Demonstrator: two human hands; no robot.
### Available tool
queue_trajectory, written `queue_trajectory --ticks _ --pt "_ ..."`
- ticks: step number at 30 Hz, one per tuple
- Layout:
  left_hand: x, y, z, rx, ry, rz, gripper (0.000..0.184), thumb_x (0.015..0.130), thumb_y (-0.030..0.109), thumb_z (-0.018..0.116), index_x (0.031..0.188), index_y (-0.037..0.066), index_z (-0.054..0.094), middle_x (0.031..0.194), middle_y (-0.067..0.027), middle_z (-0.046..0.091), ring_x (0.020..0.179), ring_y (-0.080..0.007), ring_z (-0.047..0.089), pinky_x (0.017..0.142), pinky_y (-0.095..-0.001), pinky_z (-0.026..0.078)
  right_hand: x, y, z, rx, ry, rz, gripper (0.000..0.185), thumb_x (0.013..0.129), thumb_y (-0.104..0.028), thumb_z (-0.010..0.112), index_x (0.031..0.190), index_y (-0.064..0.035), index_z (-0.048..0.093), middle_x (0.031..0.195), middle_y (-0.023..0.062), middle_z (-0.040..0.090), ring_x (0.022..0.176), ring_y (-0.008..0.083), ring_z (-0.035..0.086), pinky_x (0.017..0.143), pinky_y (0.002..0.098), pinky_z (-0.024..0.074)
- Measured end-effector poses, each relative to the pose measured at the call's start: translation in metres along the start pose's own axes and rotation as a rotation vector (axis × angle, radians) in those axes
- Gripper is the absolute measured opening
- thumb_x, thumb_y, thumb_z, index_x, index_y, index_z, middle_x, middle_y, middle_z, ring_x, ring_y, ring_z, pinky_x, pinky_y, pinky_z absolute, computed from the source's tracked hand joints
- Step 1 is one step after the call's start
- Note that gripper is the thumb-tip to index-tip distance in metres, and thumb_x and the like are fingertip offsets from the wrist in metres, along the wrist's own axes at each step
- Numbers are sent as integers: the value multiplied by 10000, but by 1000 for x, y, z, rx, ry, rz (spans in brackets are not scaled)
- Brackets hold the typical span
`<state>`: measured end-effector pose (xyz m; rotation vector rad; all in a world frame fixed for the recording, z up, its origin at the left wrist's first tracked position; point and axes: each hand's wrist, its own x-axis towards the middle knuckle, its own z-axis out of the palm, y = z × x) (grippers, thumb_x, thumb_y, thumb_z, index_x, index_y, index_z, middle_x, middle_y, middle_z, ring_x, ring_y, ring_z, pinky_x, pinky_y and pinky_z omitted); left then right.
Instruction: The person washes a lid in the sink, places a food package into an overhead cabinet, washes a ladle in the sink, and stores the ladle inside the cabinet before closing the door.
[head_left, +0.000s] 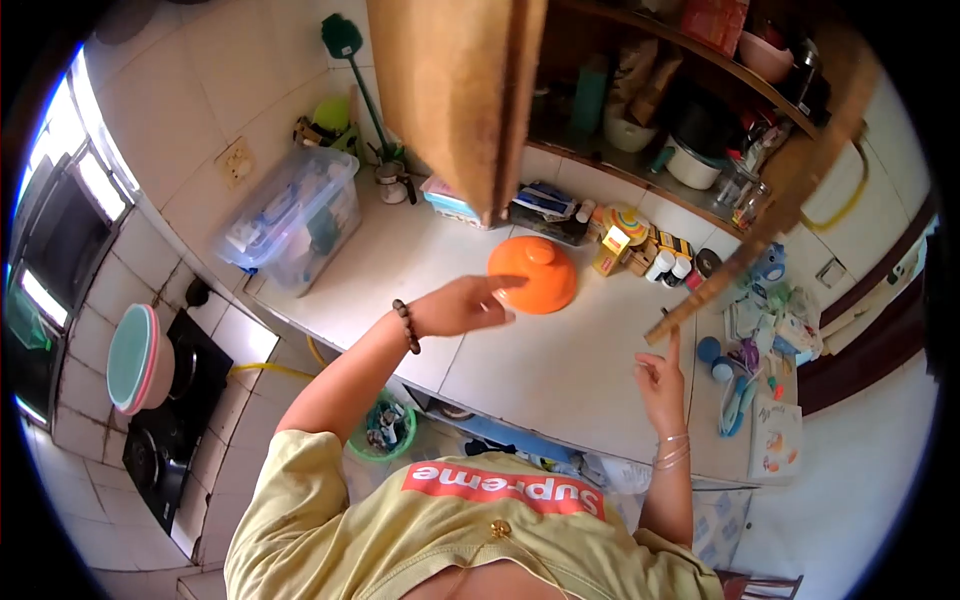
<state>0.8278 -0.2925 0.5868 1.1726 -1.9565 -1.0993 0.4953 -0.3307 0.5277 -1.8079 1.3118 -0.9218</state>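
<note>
An orange domed lid (pixel 548 285) with a round knob sits on the white tiled counter (pixel 400 275). My left hand (pixel 465 305), with a beaded bracelet at the wrist, reaches over the lid's near left edge. Its fingers are stretched out and apart; whether a fingertip touches the lid I cannot tell. On the right, my right hand (pixel 660 385) is raised by the lower corner of an open wooden cabinet door (pixel 755 230). The index finger points up at that corner and seems to touch it, while the other fingers are loosely bent around nothing.
A second open cabinet door (pixel 440 90) hangs over the counter. Pots and bowls fill the cabinet (pixel 640 165). A clear plastic bin (pixel 300 220) stands left. Small bottles (pixel 668 268) and boxes line the wall. A stove (pixel 165 430) holding basins (pixel 138 360) is far left.
</note>
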Motion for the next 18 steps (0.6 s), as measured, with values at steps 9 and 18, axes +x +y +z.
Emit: queue_trajectory --ticks 9,18 --pt "-111 -31 31 88 73 -253 463 755 176 556 1170 50 393 948 -157 557 780 -213 564 698 -295 438 59 -45 30 -178 -125 -316 570 716 -32 530 1224 -53 271 995 150 529 876 250 531 771 302 417" --pt "-232 -48 90 -375 493 -567 430 785 105 540 1175 19 381 1077 -77 504 924 -123 479 804 -261 399 157 -146 73 -839 25 -994 516 712 -84 553 1186 -84 349 1267 135 286 1179 294 250 946 461 198"
